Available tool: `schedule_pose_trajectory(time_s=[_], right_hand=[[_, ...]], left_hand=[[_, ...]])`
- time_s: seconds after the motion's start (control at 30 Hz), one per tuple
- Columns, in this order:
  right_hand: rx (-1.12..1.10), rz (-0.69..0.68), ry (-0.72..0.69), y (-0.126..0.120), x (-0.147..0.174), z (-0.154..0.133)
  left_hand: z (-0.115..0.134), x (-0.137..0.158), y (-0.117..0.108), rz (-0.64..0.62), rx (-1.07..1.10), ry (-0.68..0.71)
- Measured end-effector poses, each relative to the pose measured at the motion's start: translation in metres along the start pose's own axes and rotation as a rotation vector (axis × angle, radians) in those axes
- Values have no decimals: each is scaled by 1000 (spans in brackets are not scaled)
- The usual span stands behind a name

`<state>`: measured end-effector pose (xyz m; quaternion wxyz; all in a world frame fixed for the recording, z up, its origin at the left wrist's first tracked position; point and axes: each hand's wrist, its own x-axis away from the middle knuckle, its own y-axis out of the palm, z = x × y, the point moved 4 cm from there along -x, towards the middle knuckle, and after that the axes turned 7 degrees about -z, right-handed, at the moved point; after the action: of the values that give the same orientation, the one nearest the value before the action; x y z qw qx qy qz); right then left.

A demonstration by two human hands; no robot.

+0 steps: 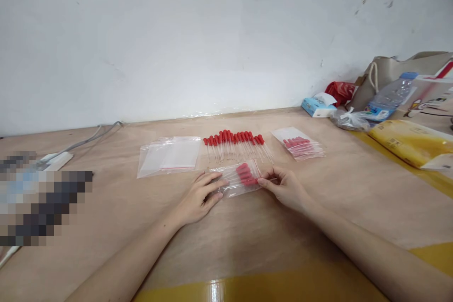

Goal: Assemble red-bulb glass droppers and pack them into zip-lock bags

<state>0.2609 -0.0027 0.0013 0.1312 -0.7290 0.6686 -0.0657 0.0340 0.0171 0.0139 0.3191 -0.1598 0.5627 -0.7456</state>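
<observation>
A clear zip bag point(231, 180) lies flat in front of me with several red-bulbed droppers point(246, 174) inside, their bulbs toward its right end. My left hand point(203, 196) rests on the bag's left end, fingers apart and lightly bent. At the right edge, by the opening, my right hand point(283, 186) pinches the bag between thumb and forefinger. Just behind, a row of loose droppers point(230, 138) with red bulbs and thin clear tubes points toward me. Flat unfilled zip bags point(173, 153) are stacked to the left, and filled zip bags point(300, 144) are piled to the right.
A blue tissue pack point(316, 106), a plastic bottle point(391, 96), a yellow packet point(412, 144) and bags crowd the right back. Along the left runs a grey cable point(88, 139) to a white power strip point(58, 159); blurred items lie nearby. The wall point(212, 42) bounds the table behind.
</observation>
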Motion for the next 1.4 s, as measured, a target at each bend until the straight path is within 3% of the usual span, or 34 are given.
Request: schedule_pose_trajectory(time_s=[0.23, 0.4, 0.63, 0.73, 0.83, 0.9, 1.03, 1.17, 1.23, 1.4], right_hand=[[-12, -113, 13, -2, -2, 13], [99, 50, 100, -17, -16, 21], [-10, -312, 431, 0, -45, 9], [-126, -338, 372, 1, -42, 0], [-341, -336, 242, -14, -36, -11], [-484, -210, 179, -38, -37, -14], [-606, 291, 5, -93, -47, -8], [-572, 436, -29, -105, -59, 10], [-396, 505, 16, -103, -62, 20], [371, 742, 107, -105, -58, 27]], left_hand=[[-2, 0, 0, -8, 7, -4], [-3, -2, 2, -66, -33, -4], [-1, -2, 1, -107, -12, 24], [1, -1, -3, -76, 10, 10], [2, 1, -5, -32, 42, -10], [1, 2, -6, -8, 47, -35], [-1, 2, -5, 2, 35, -75], [-1, 2, -3, -9, 21, -91], [-2, 2, -2, 1, -3, -94], [-16, 0, -8, 165, -170, -188]])
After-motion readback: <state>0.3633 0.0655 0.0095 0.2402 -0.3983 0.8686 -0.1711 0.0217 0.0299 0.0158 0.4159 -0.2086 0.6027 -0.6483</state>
